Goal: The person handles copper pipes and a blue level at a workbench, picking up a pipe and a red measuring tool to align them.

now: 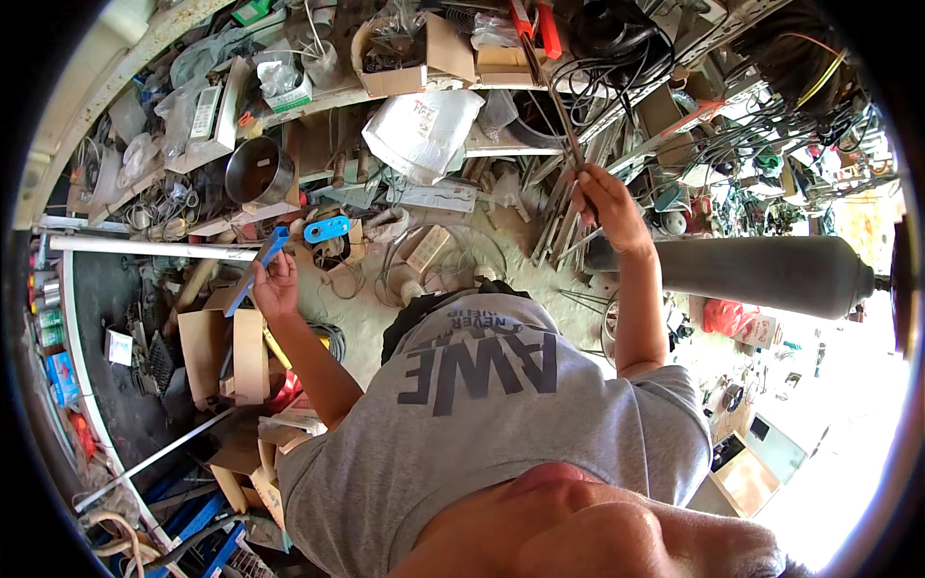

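Observation:
On the left, my left hand (277,287) is raised with its fingers closed on a flat blue-edged strip (256,272); its exact kind is unclear. The strip slants upward past the end of a white bar. Over on the right, my right hand (612,209) reaches forward to the shelf edge. Its fingers are wrapped round the lower end of a long, thin, dark metal tool (561,114). Two red handle-like parts (536,29) show at the tool's far end, above the shelf. The part inside my right palm is hidden.
A shelf ahead carries open cardboard boxes (393,67), a round metal pan (260,171) and a white bag (421,133). A large grey cylinder (761,276) lies at right. Cardboard cartons (252,356) stand by my left arm. Loose cables (424,265) lie on the floor ahead.

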Motion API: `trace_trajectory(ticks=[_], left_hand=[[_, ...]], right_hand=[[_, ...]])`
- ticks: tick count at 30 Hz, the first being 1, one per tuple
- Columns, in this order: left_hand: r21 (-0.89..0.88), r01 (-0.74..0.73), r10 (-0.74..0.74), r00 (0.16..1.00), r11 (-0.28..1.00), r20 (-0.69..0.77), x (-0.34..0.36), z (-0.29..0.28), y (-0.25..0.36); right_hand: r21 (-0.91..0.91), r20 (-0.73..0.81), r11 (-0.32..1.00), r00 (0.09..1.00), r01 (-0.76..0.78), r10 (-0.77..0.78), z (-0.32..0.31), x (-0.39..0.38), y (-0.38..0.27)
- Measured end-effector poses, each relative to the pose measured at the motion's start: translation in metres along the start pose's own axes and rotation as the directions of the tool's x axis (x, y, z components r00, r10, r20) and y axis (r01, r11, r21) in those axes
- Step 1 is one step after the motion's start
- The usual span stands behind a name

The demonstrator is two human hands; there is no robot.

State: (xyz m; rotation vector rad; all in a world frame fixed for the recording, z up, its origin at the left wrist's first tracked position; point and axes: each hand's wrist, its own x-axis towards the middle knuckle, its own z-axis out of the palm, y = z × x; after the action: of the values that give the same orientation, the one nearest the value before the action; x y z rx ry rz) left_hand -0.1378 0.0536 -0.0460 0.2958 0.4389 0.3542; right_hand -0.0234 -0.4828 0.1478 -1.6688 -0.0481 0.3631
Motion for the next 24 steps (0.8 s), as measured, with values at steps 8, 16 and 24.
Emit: trace_trajectory(ticks=[8,16,24], left_hand=[[0.032,0.063,-0.064,0.998,0.997,0.02,0.005,0.023,-0.016],[0.025,0.057,-0.056,0.998,0.998,-0.018,0.002,0.016,-0.015],[0.047,0.047,-0.049,0.998,0.998,0.045,0.003,0.007,-0.009]], right_hand=[[0.237,0.026,0.97,0.998,-0.061,0.056,-0.015,0.021,-0.017],[0.299,0.034,0.948,0.994,-0.11,0.105,-0.021,0.054,-0.012],[0.075,-0.064,0.993,0.993,-0.093,0.098,-0.016,0.112,-0.01]])
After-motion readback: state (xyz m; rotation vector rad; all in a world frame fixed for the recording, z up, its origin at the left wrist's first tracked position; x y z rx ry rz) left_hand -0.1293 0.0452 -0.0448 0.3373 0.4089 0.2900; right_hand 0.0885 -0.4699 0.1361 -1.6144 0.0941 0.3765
